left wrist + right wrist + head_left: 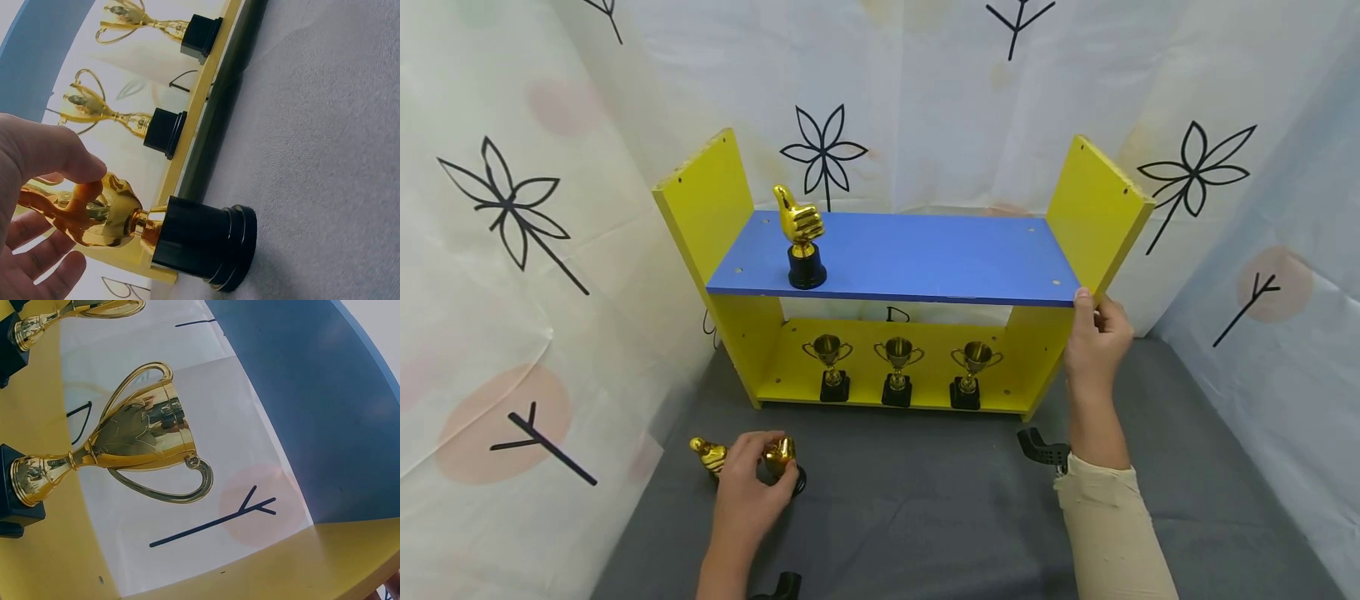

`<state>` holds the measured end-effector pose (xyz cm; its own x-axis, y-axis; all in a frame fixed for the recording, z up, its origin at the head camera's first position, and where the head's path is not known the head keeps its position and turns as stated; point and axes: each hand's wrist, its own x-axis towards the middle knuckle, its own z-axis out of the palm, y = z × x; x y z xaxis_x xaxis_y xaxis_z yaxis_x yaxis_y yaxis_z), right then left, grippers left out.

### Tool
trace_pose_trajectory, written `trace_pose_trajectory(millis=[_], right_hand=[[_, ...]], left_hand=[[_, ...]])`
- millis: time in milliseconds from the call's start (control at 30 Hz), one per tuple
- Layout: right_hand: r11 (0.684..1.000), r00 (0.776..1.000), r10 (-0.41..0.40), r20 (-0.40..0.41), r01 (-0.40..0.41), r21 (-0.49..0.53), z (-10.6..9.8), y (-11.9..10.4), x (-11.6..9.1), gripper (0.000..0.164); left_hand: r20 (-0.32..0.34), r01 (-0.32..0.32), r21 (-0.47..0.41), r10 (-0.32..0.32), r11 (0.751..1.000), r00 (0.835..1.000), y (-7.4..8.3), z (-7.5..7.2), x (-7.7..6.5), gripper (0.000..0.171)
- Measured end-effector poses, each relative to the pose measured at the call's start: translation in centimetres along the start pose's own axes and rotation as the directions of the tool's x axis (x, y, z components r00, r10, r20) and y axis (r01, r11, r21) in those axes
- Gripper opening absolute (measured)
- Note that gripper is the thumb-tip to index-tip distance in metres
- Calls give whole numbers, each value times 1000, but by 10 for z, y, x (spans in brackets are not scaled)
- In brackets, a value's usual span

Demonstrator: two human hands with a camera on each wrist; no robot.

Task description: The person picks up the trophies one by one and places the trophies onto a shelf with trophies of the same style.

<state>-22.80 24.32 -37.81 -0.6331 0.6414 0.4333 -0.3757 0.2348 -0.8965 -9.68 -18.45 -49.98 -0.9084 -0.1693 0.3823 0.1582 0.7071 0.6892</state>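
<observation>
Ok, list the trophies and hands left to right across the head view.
Leftmost trophy, left hand holding a gold trophy, thumbs-up trophy on the blue shelf, first cup trophy, second cup trophy, third cup trophy, right hand.

By the left hand (747, 485), the pinched trophy (782, 452) and, just left of that hand, another gold trophy (708, 453) are partly hidden.
</observation>
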Motion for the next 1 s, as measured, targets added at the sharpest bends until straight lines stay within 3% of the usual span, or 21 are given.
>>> trace_pose_trajectory(millis=[733,1000], right_hand=[[999,1000,30,4,-30,-16,0,-1,-1,42],[1000,1000,-7,8,7,-13,-1,3,1,39]], left_hand=[[20,-25,-8,25,1000,999,3,3,-1,50],[-46,-27,-10,26,1000,999,3,5,-2,46]])
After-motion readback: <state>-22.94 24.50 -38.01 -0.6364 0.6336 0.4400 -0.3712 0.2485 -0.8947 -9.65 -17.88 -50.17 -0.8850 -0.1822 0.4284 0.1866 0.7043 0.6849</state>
